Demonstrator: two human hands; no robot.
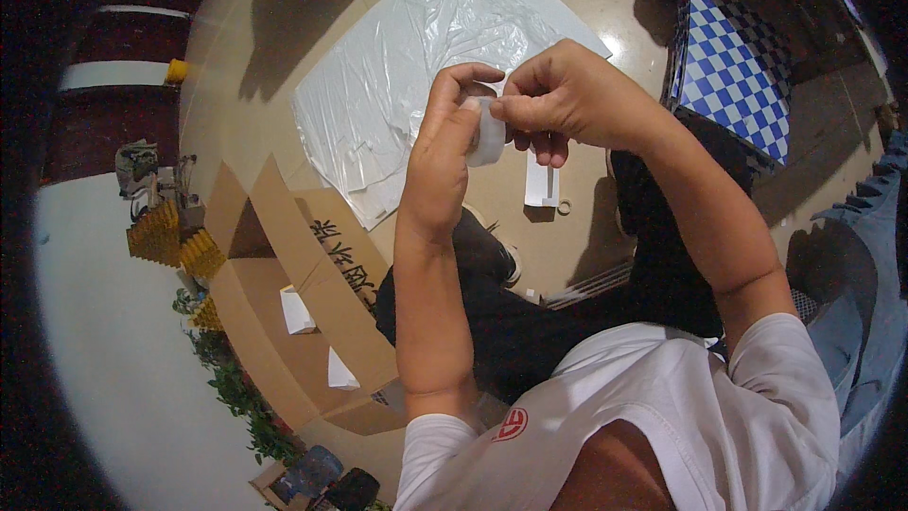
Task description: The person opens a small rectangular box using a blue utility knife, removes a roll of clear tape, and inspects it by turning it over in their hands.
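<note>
My left hand (443, 137) is closed round a roll of whitish, translucent tape (488, 138), held up in front of me above the floor. Thumb and forefinger of my right hand (572, 99) pinch at the upper edge of that roll, and its other fingers curl down beside it. Whether a loose end of tape lies between those fingertips is too small to tell. Below the hands, a white folded paper piece (537, 182) stands on the floor, with a small pale ring (565, 207) beside it.
Left of my legs stands an open cardboard box (284, 350) with white paper pieces (296, 312) inside. A white plastic-covered board (378, 85) lies ahead. A blue-and-white checkered panel (733, 66) is at the right, a blue chair (851, 293) nearer, green plants (236, 393) at the left.
</note>
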